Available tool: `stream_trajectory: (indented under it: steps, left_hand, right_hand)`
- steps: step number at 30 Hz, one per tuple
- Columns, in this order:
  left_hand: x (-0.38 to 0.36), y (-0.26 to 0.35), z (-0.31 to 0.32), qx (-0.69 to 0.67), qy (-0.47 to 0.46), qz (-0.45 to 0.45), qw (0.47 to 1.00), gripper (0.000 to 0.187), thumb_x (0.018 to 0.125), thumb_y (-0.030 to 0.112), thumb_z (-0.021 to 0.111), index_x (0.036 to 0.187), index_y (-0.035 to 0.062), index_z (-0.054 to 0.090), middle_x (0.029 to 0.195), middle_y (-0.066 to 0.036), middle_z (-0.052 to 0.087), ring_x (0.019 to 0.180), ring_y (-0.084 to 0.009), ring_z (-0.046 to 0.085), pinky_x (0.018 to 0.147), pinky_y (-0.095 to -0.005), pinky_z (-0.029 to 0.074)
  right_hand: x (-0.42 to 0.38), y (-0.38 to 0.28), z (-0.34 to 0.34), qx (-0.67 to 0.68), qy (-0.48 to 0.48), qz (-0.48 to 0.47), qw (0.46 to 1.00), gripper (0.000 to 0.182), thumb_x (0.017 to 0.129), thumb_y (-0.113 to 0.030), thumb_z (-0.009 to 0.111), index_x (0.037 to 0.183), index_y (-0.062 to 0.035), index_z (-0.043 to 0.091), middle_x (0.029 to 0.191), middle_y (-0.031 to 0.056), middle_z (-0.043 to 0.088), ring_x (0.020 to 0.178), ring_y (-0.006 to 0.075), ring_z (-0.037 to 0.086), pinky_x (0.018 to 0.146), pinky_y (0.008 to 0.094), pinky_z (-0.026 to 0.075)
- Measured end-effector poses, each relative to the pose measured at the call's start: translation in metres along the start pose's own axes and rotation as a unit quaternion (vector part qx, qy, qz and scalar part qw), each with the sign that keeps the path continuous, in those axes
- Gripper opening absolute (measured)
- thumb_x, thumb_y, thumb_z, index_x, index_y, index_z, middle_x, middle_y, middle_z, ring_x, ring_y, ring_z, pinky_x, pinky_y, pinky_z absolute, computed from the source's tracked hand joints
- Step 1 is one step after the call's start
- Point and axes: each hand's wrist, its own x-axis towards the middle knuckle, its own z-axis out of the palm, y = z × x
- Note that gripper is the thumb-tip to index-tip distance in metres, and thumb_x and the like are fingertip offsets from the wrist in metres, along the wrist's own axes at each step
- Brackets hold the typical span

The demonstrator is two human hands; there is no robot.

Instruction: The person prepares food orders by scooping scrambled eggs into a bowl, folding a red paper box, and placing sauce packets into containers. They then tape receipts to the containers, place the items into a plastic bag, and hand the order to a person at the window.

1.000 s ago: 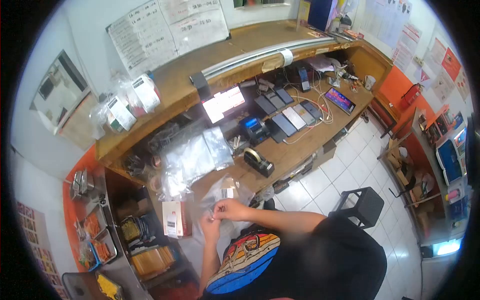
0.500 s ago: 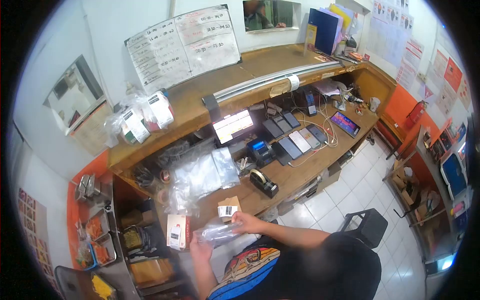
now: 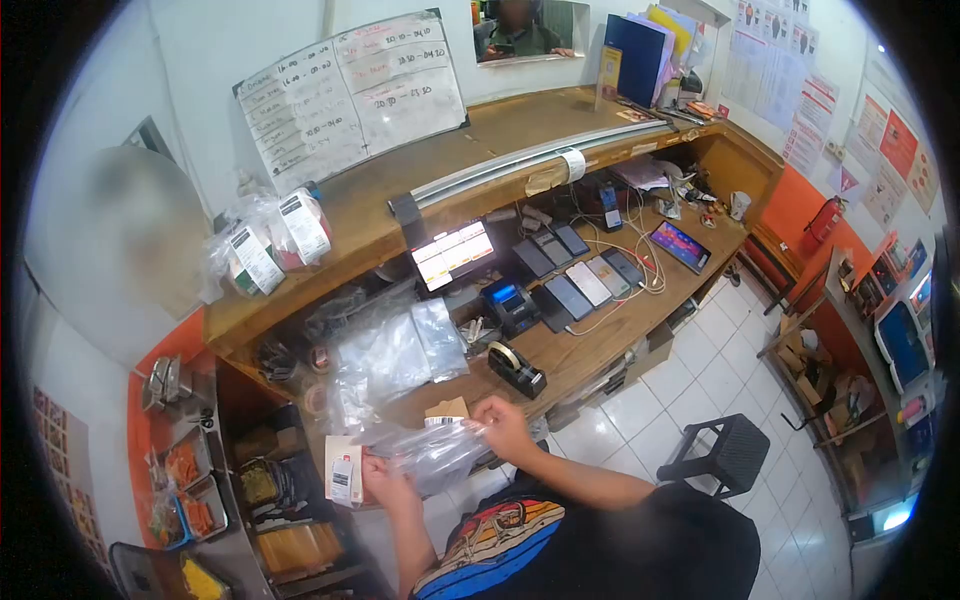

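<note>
Between my two hands stretches a clear plastic bag (image 3: 437, 458), spread above the desk's near edge. My left hand (image 3: 392, 484) grips its left side, close to a white and red box with a printed label (image 3: 342, 475). Its right side is pinched in the fingers of my right hand (image 3: 503, 424). Behind the bag stands a small brown cardboard box (image 3: 446, 410), its lower part covered by the plastic. A pile of clear plastic bags (image 3: 385, 350) lies further back on the desk.
A tape dispenser (image 3: 517, 370), a card-reader-like device (image 3: 511, 305), several phones (image 3: 588, 284) and a lit screen (image 3: 453, 256) stand along the desk. Wrapped, labelled packages (image 3: 272, 245) rest on the upper shelf. A black stool (image 3: 716, 455) is to the right. A person (image 3: 520, 35) shows through the wall opening.
Both hands have lifted and parted slightly, and the bag is spread wider, now overlapping the brown box. The view has shifted a little. The person in the opening shows more.
</note>
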Motion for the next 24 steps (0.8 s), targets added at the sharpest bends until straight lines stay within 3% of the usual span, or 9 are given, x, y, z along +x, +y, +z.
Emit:
stream_trajectory:
  steps: [3, 6, 9, 12, 15, 16, 20, 22, 24]
  left_hand:
    - [-0.017, 0.013, 0.015, 0.074, -0.013, 0.026, 0.997, 0.040, 0.079, -0.007, 0.070, 0.078, 0.0117, 0.034, 0.072, 0.001, 0.038, 0.057, -0.0076, 0.037, 0.048, -0.0236, 0.033]
    - [-0.012, -0.002, 0.011, 0.164, -0.013, 0.159, 0.973, 0.040, 0.077, -0.010, 0.070, 0.079, 0.0099, 0.035, 0.074, 0.000, 0.038, 0.066, -0.0092, 0.039, 0.057, -0.0256, 0.039]
    - [-0.016, 0.006, 0.018, 0.129, -0.037, 0.148, 0.980, 0.039, 0.077, -0.010, 0.071, 0.080, 0.0087, 0.037, 0.076, 0.000, 0.037, 0.072, -0.0104, 0.039, 0.065, -0.0272, 0.042]
    - [-0.020, 0.021, 0.026, 0.098, -0.012, 0.127, 0.987, 0.038, 0.078, -0.009, 0.070, 0.080, 0.0090, 0.037, 0.076, 0.000, 0.039, 0.071, -0.0098, 0.041, 0.064, -0.0257, 0.042]
    - [-0.029, 0.064, 0.030, -0.024, -0.020, -0.041, 0.999, 0.036, 0.080, -0.010, 0.068, 0.081, 0.0095, 0.038, 0.076, 0.001, 0.040, 0.070, -0.0084, 0.044, 0.063, -0.0246, 0.043]
    - [-0.023, 0.047, 0.025, 0.019, -0.038, 0.071, 0.997, 0.027, 0.084, -0.007, 0.065, 0.086, 0.0086, 0.044, 0.076, 0.001, 0.046, 0.069, -0.0062, 0.048, 0.060, -0.0234, 0.043]
    - [-0.009, 0.025, 0.013, 0.026, -0.134, -0.078, 0.988, 0.007, 0.094, 0.011, 0.059, 0.099, 0.0067, 0.057, 0.082, -0.001, 0.058, 0.072, -0.0076, 0.053, 0.061, -0.0221, 0.043]
    - [-0.002, -0.011, -0.004, -0.022, -0.169, -0.207, 0.963, 0.019, 0.098, 0.023, 0.055, 0.106, 0.0070, 0.061, 0.085, -0.003, 0.062, 0.074, -0.0095, 0.056, 0.062, -0.0225, 0.044]
    - [-0.009, -0.019, 0.003, -0.100, -0.161, -0.220, 0.957, 0.029, 0.100, 0.032, 0.049, 0.109, 0.0068, 0.063, 0.086, -0.003, 0.063, 0.072, -0.0109, 0.057, 0.062, -0.0251, 0.046]
  right_hand:
    - [0.008, -0.020, -0.010, -0.041, 0.072, -0.002, 0.997, 0.020, 0.077, -0.009, 0.079, 0.082, -0.0053, 0.059, 0.062, -0.0027, 0.050, 0.058, 0.0055, 0.040, 0.051, 0.0249, 0.035]
    - [0.011, -0.018, -0.017, -0.054, 0.089, -0.009, 0.995, 0.021, 0.076, -0.009, 0.080, 0.082, -0.0052, 0.060, 0.063, -0.0025, 0.052, 0.059, 0.0056, 0.040, 0.051, 0.0253, 0.036]
    - [0.014, -0.025, -0.024, -0.017, 0.087, -0.011, 0.996, 0.019, 0.076, -0.007, 0.079, 0.081, -0.0050, 0.061, 0.065, -0.0034, 0.053, 0.059, 0.0053, 0.042, 0.054, 0.0248, 0.039]
    - [0.016, -0.028, -0.030, -0.009, 0.108, -0.031, 0.994, 0.016, 0.078, -0.003, 0.076, 0.084, -0.0042, 0.062, 0.071, -0.0029, 0.058, 0.065, 0.0050, 0.049, 0.061, 0.0229, 0.042]
    - [0.027, -0.037, -0.048, 0.024, 0.131, 0.021, 0.991, 0.012, 0.082, -0.001, 0.072, 0.090, -0.0027, 0.063, 0.082, -0.0002, 0.062, 0.075, 0.0062, 0.055, 0.068, 0.0219, 0.044]
    - [0.030, -0.041, -0.046, 0.039, 0.121, 0.024, 0.992, 0.011, 0.084, -0.002, 0.071, 0.091, -0.0021, 0.063, 0.084, 0.0005, 0.063, 0.077, 0.0067, 0.056, 0.070, 0.0222, 0.044]
    - [0.033, -0.037, -0.042, 0.066, 0.080, 0.049, 0.993, 0.011, 0.088, -0.009, 0.067, 0.093, -0.0004, 0.062, 0.087, 0.0014, 0.063, 0.080, 0.0086, 0.056, 0.073, 0.0244, 0.045]
    - [0.034, -0.046, -0.036, 0.024, 0.053, 0.063, 0.996, 0.013, 0.090, -0.012, 0.066, 0.094, -0.0009, 0.061, 0.085, 0.0018, 0.063, 0.079, 0.0105, 0.056, 0.073, 0.0274, 0.046]
    - [0.031, -0.044, -0.030, -0.026, 0.001, 0.060, 0.998, 0.013, 0.088, -0.012, 0.068, 0.093, -0.0019, 0.062, 0.085, 0.0028, 0.063, 0.080, 0.0112, 0.056, 0.072, 0.0284, 0.047]
